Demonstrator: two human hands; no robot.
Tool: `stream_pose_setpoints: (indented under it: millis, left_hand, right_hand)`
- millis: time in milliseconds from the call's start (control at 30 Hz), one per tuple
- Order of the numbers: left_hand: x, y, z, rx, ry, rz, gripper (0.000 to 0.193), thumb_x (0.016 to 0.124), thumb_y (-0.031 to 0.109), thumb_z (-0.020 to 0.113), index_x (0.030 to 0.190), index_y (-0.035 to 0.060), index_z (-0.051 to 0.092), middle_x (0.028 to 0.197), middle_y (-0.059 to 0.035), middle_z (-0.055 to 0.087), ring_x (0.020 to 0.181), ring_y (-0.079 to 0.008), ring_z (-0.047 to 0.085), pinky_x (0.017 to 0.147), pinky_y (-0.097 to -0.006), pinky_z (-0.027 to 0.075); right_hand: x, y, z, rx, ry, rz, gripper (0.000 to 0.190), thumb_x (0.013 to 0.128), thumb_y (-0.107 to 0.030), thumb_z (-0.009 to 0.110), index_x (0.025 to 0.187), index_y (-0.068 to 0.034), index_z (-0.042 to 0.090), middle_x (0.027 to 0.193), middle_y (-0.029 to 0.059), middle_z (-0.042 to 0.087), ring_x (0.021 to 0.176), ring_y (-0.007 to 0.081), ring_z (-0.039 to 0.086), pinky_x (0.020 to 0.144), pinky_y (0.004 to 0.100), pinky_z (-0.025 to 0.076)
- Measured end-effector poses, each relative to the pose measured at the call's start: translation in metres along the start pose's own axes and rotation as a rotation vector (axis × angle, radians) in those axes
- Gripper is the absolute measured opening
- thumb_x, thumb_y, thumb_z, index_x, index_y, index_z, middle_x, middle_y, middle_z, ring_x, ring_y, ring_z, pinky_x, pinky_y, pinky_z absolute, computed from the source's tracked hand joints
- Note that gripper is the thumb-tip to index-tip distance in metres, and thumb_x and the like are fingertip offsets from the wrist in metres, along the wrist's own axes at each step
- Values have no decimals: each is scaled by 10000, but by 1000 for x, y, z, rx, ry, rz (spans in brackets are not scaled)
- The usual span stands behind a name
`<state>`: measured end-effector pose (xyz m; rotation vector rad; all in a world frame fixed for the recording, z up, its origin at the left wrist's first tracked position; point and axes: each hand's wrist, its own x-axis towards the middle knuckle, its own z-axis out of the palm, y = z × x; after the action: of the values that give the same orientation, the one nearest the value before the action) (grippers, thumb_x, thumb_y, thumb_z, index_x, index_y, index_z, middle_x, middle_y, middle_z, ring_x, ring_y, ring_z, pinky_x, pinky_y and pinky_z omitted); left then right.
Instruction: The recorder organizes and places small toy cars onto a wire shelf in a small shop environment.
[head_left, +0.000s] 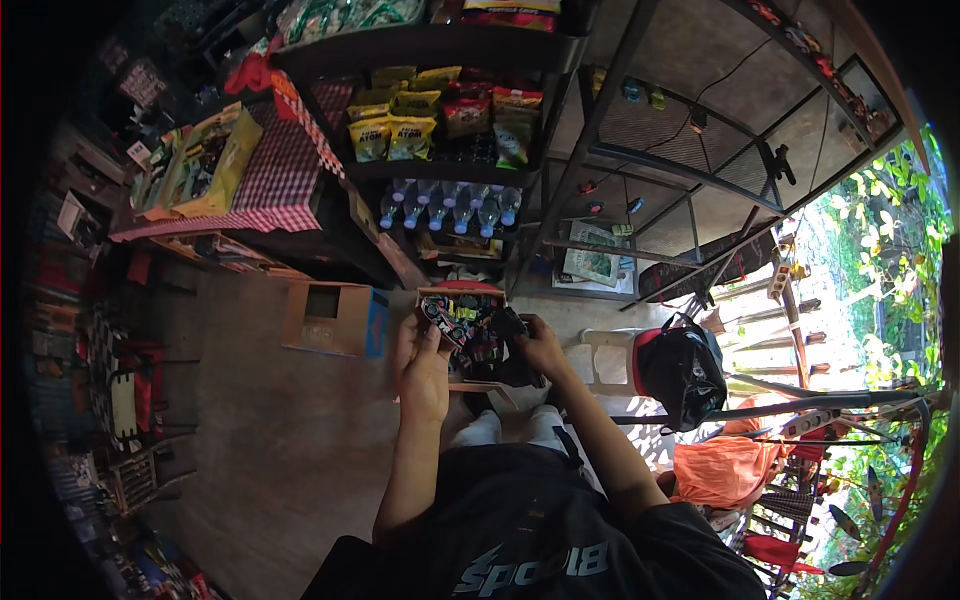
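My left hand (422, 358) grips a small model car (447, 322) with a dark, white and red body, held at a tilt over a cardboard box (459, 291). Inside that box lie several small items in black, yellow-green and other colours, too jumbled to tell apart. On the opposite side my right hand (541, 349) has its fingers closed on a dark object (510, 324), whose kind I cannot make out. Black material hangs below it and covers part of the contents. One box flap (487, 391) sticks out toward my legs.
Snack bags (411, 131) and water bottles (457, 206) fill the black shelf ahead. Left of the box, another cardboard box (337, 319) stands on the floor. To the right, a black bag (682, 371) sits on a chair. A metal rack (675, 165) holds small toy cars.
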<state>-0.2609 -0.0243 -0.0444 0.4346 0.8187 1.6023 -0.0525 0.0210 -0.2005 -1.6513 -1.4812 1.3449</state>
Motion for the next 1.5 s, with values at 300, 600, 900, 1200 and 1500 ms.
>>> stream_pose_setpoints:
  millis: [300,600,900,1200,1500]
  left_hand:
    - [-2,8,-32,-44,92,-8,367,932,137,584,1272,44,482,1203,-68,554,1080,-160,517,933,-350,413]
    - [-4,15,-45,-14,137,-2,361,938,135,574,1278,59,479,1186,-58,562,1062,-152,517,911,-354,409]
    - [0,10,-26,-23,110,-76,240,941,153,540,1169,79,527,1037,-21,566,955,-133,519,856,-333,417]
    - [6,-6,-14,14,-14,-195,265,933,160,539,1183,73,527,1061,-30,579,968,-142,529,837,-306,436]
    - [2,-49,6,111,-59,-367,248,936,121,529,1175,52,535,1026,-35,600,920,-130,578,784,-300,481]
  right_hand:
    - [45,29,38,-60,-2,200,408,842,-175,571,1183,49,555,1079,275,643,1038,378,629,885,415,474]
    - [82,30,81,431,-10,320,298,875,-127,558,1119,41,588,973,94,648,840,206,623,779,322,479]
    - [67,26,52,344,-141,410,377,979,-278,476,1285,-58,471,992,77,622,913,216,640,803,390,494]
    - [6,39,12,426,-163,478,326,1002,-195,398,1285,-53,473,1144,161,642,992,271,656,829,379,512]
    - [-48,4,-38,563,-119,309,332,964,-151,432,1270,-41,504,1070,103,651,982,206,635,852,345,481]
